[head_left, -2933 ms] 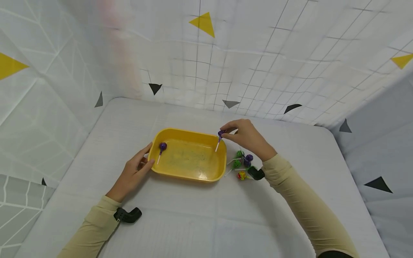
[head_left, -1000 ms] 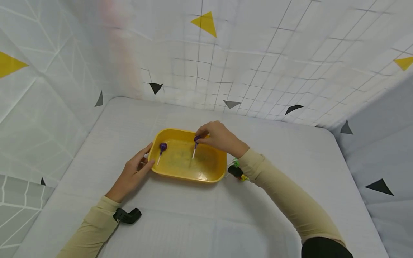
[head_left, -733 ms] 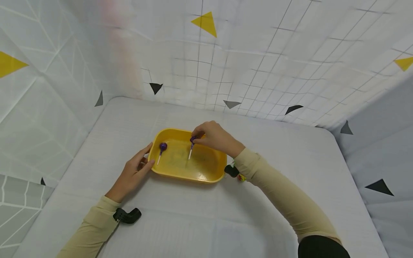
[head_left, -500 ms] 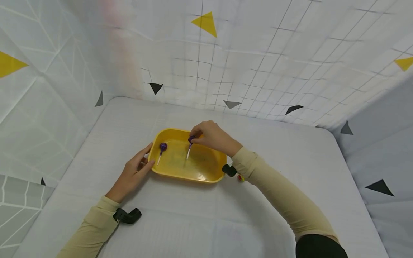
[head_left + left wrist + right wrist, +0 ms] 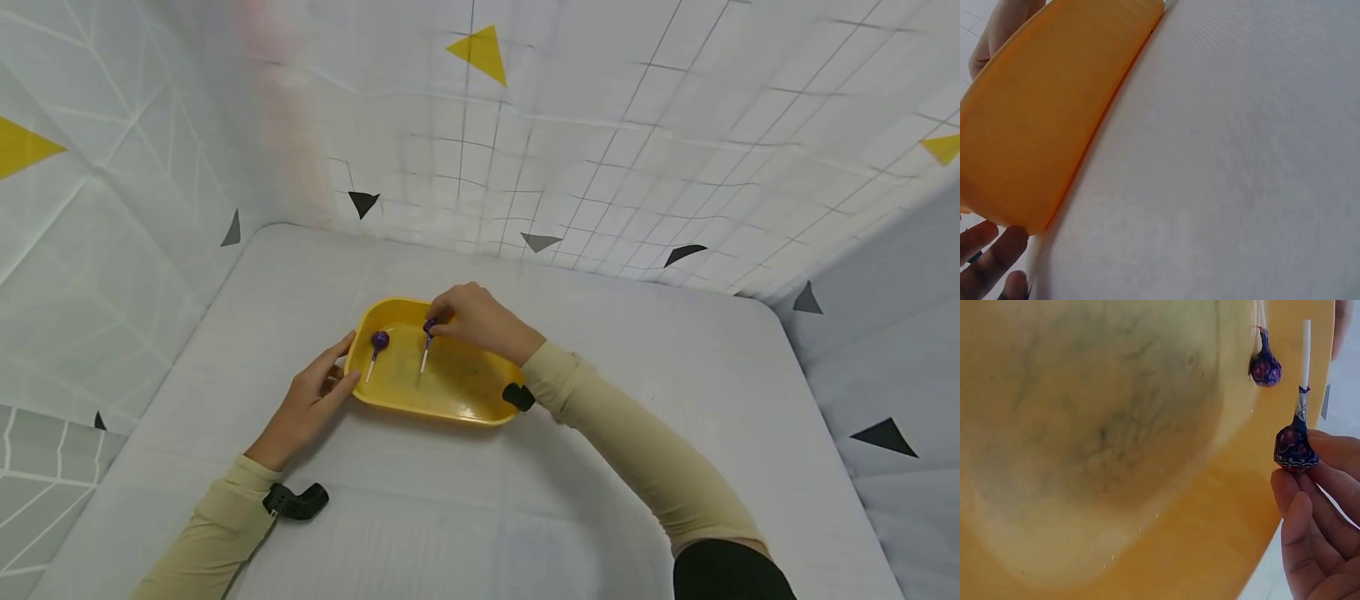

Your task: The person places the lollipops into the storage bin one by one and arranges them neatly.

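A yellow tray [image 5: 450, 412] stands on the white-covered table. My left hand [image 5: 303, 408] holds the tray's left end, thumb at the front corner and fingers along the outer wall; the fingertips [image 5: 1013, 244] show against that wall in the left wrist view. Over the tray, my right hand [image 5: 480, 321] pinches a purple-wrapped lollipop [image 5: 1296, 447] by its round head between thumb and fingers, the white stick pointing toward the near side. Another purple lollipop [image 5: 379, 342] lies in the tray at its left end, stick also toward the near side.
White sheets with yellow and dark triangles enclose the table [image 5: 420, 525] at the back and sides. A black wrist camera [image 5: 296, 502] sits on the left sleeve, and another wrist camera [image 5: 518, 397] overlaps the tray's right end. The right sleeve [image 5: 637, 450] covers the area right of the tray.
My right hand has carried the purple lollipop leftward from the tray's right rim to near its middle. The right forearm now hides the green, purple and yellow-red lollipops. My left hand stays put.
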{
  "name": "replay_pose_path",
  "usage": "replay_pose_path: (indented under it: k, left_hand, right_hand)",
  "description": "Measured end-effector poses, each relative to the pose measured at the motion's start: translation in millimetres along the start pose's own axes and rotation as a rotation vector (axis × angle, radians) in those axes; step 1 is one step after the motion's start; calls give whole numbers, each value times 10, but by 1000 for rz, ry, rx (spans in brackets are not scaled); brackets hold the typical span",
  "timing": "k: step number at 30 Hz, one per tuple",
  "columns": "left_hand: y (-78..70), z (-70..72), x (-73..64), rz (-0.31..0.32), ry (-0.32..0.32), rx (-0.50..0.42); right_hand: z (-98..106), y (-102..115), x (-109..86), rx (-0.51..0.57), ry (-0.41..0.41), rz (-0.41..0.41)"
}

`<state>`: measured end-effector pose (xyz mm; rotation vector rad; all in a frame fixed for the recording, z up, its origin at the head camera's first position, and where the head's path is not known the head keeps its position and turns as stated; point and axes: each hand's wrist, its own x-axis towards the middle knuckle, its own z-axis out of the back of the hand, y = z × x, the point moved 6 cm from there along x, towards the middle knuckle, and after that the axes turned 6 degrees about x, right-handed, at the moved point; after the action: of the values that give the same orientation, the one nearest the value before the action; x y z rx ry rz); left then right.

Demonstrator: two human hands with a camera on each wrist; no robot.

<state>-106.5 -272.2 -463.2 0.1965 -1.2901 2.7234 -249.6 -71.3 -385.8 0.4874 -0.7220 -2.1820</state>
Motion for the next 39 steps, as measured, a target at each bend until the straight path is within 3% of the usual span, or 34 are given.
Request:
replay_pose_path:
  k: [25,39]
  left_hand:
    - [-15,9,0,-5,9,-34]
    - [1,4,-2,3,22,-37]
  right_hand:
    - [-395,129,237,-22,25,61]
    - [-493,124,317,-64,27,70]
